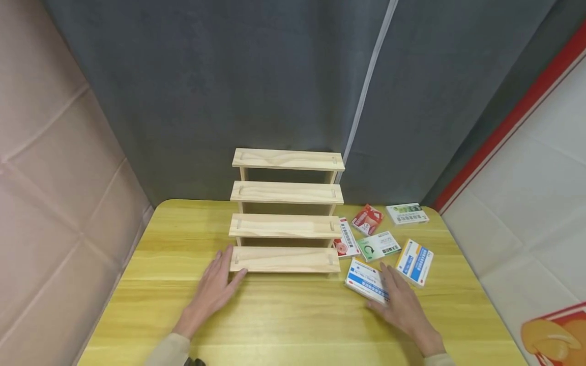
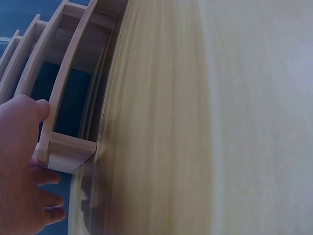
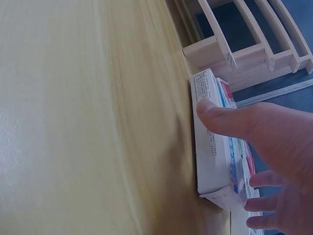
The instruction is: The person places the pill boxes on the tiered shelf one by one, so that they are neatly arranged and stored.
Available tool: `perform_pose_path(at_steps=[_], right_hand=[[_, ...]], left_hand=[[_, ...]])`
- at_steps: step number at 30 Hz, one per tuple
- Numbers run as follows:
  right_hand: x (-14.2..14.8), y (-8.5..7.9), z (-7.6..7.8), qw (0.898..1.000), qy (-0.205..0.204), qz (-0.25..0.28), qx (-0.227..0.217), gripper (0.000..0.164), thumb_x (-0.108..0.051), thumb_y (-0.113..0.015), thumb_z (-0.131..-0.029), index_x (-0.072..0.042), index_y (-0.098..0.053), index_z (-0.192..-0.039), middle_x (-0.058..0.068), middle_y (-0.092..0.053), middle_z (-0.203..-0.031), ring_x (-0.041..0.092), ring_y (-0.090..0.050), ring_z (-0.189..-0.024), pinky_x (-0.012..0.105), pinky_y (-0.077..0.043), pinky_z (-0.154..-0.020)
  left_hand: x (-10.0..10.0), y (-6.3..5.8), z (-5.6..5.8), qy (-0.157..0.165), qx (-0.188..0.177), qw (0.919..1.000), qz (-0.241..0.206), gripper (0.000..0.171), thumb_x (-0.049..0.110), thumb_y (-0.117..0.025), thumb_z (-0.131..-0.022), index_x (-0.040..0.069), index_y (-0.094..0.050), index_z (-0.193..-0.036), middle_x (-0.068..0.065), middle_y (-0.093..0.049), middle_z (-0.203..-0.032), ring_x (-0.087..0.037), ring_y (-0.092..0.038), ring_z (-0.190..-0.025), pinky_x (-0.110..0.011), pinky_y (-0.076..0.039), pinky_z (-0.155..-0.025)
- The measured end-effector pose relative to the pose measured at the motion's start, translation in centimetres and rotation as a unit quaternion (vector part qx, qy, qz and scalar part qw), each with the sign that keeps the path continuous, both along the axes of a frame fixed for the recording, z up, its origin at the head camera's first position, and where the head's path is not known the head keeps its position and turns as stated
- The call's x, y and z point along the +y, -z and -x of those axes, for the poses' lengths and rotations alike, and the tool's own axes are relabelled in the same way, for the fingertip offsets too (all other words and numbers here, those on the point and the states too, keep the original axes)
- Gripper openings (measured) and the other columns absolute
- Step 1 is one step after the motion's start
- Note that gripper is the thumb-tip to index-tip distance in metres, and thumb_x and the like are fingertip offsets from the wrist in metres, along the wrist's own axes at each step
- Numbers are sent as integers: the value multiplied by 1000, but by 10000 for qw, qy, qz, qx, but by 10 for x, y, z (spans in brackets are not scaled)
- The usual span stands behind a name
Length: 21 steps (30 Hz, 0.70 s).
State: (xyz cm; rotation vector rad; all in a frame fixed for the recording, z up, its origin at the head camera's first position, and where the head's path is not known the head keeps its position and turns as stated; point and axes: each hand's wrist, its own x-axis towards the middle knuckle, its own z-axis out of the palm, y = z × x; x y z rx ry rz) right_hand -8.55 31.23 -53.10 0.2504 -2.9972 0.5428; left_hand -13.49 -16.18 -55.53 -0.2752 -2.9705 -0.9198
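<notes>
A pale wooden stepped rack [image 1: 286, 260] stands in the middle of the table, its lowest board towards me. At the left end of that board is my left hand [image 1: 213, 290], fingers nearly straight along its side and thumb touching the front corner. On the right, a white, blue and orange medicine box [image 1: 366, 280] lies flat beside the rack's front right corner. My right hand [image 1: 403, 305] holds this box at its right end, thumb [image 3: 210, 108] on the long white side and fingers at the far side and end.
Behind the held box lie several more medicine boxes: a white and red one [image 1: 349, 239], a red one [image 1: 368, 219], a green and white one [image 1: 379, 246], another blue and white one [image 1: 415, 263] and one at the back [image 1: 407, 213]. A grey curtain [image 1: 206, 101] hangs behind the table.
</notes>
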Motion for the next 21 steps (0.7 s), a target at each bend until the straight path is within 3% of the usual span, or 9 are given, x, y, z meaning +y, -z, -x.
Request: perform_pose_path(at_steps=[10,16,21], right_hand=[[4,9,-3,9999,132,89,8,104,-33,-90,-74,8,-34,-151,36,-38,-152,55,-40,-137,69,-37,-110],[7,13,-8,9997,151,197,57,97,-24,-90,-74,15,-37,-145,40,-39,-148,58,-45,-131,68,-40,-108],[9,15,-8,9982,334,378,-313,96,-25,-88,-77,15,-35,-146,41,-36,-148,59,-45,-130,69,-42,-107]], left_hand=[[1,3,2,-99,-109,9996,-237,86,61,-39,-103,6,-12,-163,-23,-19,-167,-48,-20,-152,-66,-19,-123],[2,7,3,-143,-186,9973,-702,86,60,-42,-103,7,-10,-163,-22,-17,-168,-46,-23,-152,-66,-22,-121],[4,10,3,-174,-333,9923,-1182,87,60,-45,-102,12,-7,-164,-20,-16,-169,-47,-27,-150,-68,-26,-118]])
